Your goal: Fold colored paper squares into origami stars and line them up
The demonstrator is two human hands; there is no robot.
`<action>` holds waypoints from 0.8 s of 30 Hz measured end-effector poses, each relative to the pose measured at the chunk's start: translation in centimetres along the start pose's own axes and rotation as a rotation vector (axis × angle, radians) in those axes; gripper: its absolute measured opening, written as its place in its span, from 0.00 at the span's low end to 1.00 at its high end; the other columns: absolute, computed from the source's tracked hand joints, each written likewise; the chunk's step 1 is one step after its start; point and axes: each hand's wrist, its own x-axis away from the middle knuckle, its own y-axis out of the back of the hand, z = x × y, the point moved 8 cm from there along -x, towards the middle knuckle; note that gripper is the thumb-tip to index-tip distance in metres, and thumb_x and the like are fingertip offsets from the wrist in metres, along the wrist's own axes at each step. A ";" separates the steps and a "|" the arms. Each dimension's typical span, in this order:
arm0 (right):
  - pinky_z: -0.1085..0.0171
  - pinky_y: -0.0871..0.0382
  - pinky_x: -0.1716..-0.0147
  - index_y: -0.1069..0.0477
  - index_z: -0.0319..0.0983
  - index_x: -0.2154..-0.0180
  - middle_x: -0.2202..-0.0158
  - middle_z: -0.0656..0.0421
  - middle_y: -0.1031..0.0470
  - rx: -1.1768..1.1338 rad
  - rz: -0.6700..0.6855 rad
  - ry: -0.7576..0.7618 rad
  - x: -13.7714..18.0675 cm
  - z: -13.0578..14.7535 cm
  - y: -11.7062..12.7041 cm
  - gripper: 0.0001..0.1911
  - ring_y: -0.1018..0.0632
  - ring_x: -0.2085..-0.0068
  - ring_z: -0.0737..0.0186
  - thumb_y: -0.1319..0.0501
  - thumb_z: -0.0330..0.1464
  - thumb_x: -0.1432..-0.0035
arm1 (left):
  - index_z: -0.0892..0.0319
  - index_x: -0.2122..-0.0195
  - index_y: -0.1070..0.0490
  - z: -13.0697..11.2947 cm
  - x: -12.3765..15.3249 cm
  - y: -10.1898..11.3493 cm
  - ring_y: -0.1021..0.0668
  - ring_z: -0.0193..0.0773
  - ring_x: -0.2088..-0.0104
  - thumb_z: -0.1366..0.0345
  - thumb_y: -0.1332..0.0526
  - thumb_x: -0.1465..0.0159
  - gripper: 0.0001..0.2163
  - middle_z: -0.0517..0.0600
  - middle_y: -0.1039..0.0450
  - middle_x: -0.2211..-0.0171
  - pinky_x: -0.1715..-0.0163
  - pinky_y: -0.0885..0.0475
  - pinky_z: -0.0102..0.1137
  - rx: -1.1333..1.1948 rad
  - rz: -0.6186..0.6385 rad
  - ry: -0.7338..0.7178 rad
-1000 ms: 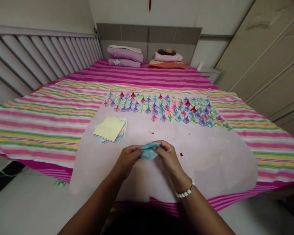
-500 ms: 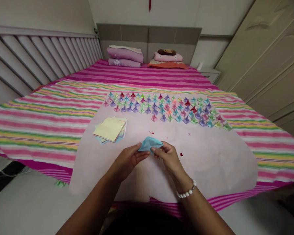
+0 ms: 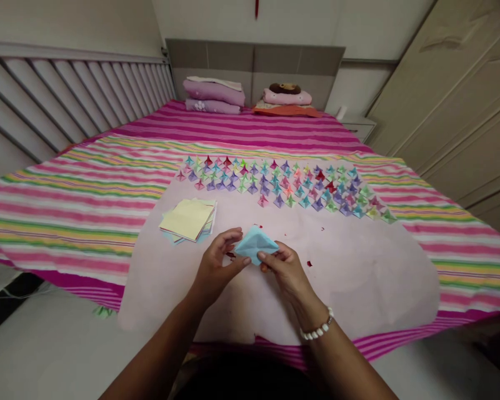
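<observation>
Yellow sheets top the paper stack [image 3: 188, 220] at the left of the pale pink sheet [image 3: 358, 278] spread on the striped bed. Nearer the middle, the left hand [image 3: 216, 265] pinches the left edge of a light blue folded paper [image 3: 255, 245] between thumb and fingers. That paper, held just above the sheet, runs left to right, its peak pointing away toward the rows of small folded pieces [image 3: 283, 186]. The right hand [image 3: 285, 270] pinches its lower right corner.
</observation>
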 end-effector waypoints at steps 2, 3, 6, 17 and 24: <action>0.69 0.41 0.76 0.27 0.39 0.74 0.82 0.65 0.29 0.009 0.014 0.006 0.0 0.0 -0.1 0.08 0.31 0.79 0.70 0.30 0.33 0.54 | 0.55 0.54 0.31 -0.2 0.0 -0.2 0.32 0.48 0.42 0.66 0.30 0.48 0.20 0.55 0.36 0.41 0.44 0.36 0.42 0.026 0.017 -0.019; 0.69 0.40 0.76 0.27 0.39 0.74 0.82 0.65 0.29 0.016 0.020 0.009 0.0 0.0 -0.1 0.08 0.31 0.79 0.70 0.30 0.33 0.54 | 0.55 0.54 0.31 -0.3 0.0 -0.3 0.32 0.48 0.42 0.67 0.30 0.47 0.20 0.55 0.36 0.41 0.44 0.35 0.42 0.034 0.023 -0.032; 0.69 0.40 0.76 0.27 0.39 0.74 0.82 0.65 0.29 0.035 0.035 0.019 0.0 0.0 -0.1 0.08 0.31 0.79 0.70 0.30 0.33 0.54 | 0.55 0.53 0.30 -0.6 0.0 -0.4 0.33 0.48 0.41 0.68 0.31 0.47 0.20 0.56 0.37 0.40 0.44 0.35 0.41 0.026 0.048 -0.090; 0.68 0.39 0.78 0.27 0.39 0.75 0.83 0.65 0.29 0.108 0.059 0.022 0.3 0.4 -0.8 0.10 0.31 0.80 0.68 0.29 0.36 0.56 | 0.55 0.58 0.23 -0.6 0.1 -0.6 0.26 0.48 0.50 0.65 0.31 0.48 0.15 0.54 0.30 0.46 0.57 0.28 0.35 -0.028 0.030 0.100; 0.68 0.40 0.77 0.28 0.39 0.76 0.82 0.65 0.30 0.109 0.086 0.020 0.2 0.2 -1.2 0.11 0.31 0.80 0.69 0.30 0.37 0.53 | 0.59 0.68 0.21 0.0 0.3 -1.1 0.25 0.38 0.70 0.60 0.33 0.46 0.08 0.47 0.24 0.74 0.70 0.30 0.29 -0.007 0.065 0.253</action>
